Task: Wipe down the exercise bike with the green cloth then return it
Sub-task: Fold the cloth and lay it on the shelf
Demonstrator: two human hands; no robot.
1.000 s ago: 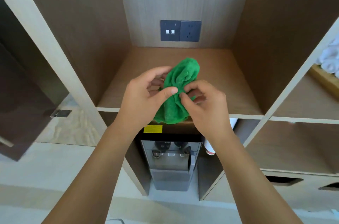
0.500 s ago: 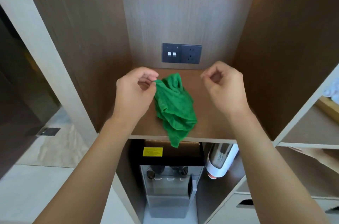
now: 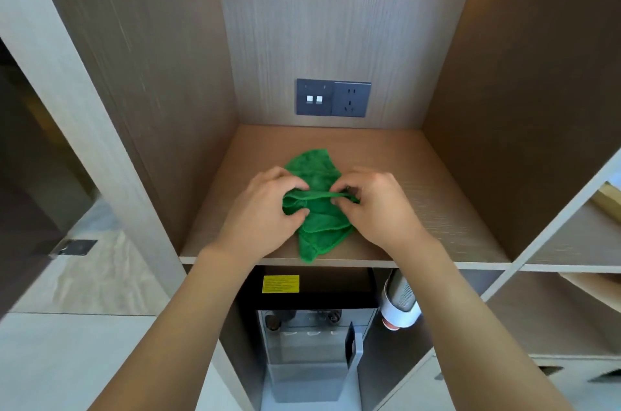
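The green cloth point(image 3: 317, 209) lies crumpled on the wooden shelf point(image 3: 420, 182) inside a cabinet niche, one corner hanging over the front edge. My left hand point(image 3: 265, 209) pinches a fold of the cloth on its left side. My right hand point(image 3: 376, 205) pinches the same fold on its right side, so the edge is stretched between them. The exercise bike is not in view.
A dark switch and socket plate point(image 3: 332, 98) sits on the niche's back wall. Below the shelf stands a water dispenser point(image 3: 309, 336) with a cup holder point(image 3: 400, 303) beside it. More open compartments point(image 3: 571, 242) are to the right, floor point(image 3: 94, 276) to the left.
One second ago both hands held the cloth bunched in the air. Then the right hand let go while the cloth dropped on the shelf; now both hands pinch it again.
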